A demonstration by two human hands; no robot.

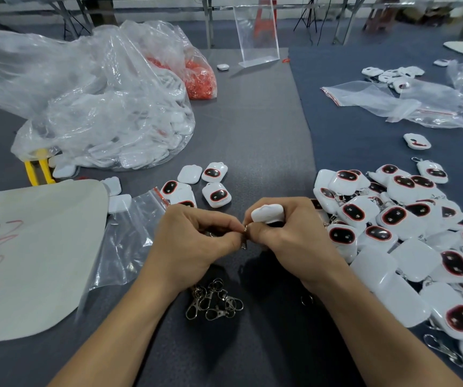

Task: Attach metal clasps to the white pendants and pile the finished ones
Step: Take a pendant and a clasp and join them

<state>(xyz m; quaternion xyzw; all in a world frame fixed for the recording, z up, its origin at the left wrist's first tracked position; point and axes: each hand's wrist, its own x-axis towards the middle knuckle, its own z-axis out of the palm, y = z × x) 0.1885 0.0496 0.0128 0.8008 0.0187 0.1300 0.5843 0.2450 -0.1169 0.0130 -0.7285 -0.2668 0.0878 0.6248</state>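
My right hand (pixel 286 236) grips a white pendant (pixel 268 213) above the grey table, its back turned up. My left hand (pixel 194 241) pinches a small metal clasp (pixel 245 233) whose ring meets the pendant's edge between my two hands. Below my hands lies a small heap of loose metal clasps (pixel 215 300). A large pile of white pendants with red-rimmed dark ovals (pixel 409 236) covers the table at the right, several with clasps on them. A few loose pendants (pixel 216 194) lie just beyond my left hand.
A big clear bag of white pendants (pixel 107 121) fills the back left, with a bag of orange parts (pixel 199 76) behind it. Empty zip bags (pixel 392 101) lie at the back right, another zip bag (pixel 130 236) by my left wrist. A grey sheet (pixel 35 261) covers the left.
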